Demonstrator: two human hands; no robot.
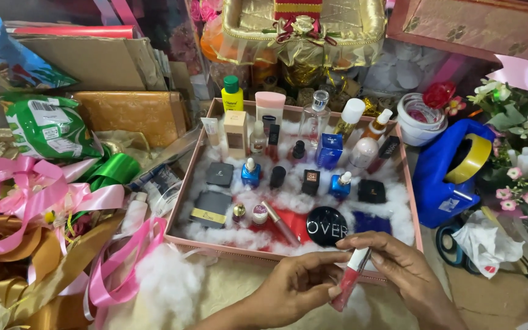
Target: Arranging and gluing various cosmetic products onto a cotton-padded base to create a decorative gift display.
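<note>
Both of my hands hold a slim pink lip gloss tube (350,278) with a clear cap, just in front of the near edge of a shallow pink tray (188,183). My left hand (294,287) pinches its lower end. My right hand (398,269) grips its upper end by the cap. The tray is lined with white fluff over red and holds several cosmetics: small bottles, dark compacts, a round black compact (327,225), and a blue box (329,150).
Pink, gold and green ribbons (50,201) pile up at the left beside loose white fluff (160,287). A blue tape dispenser (444,174) and artificial flowers (520,122) stand at the right. A gold gift basket (304,27) and boxes sit behind the tray.
</note>
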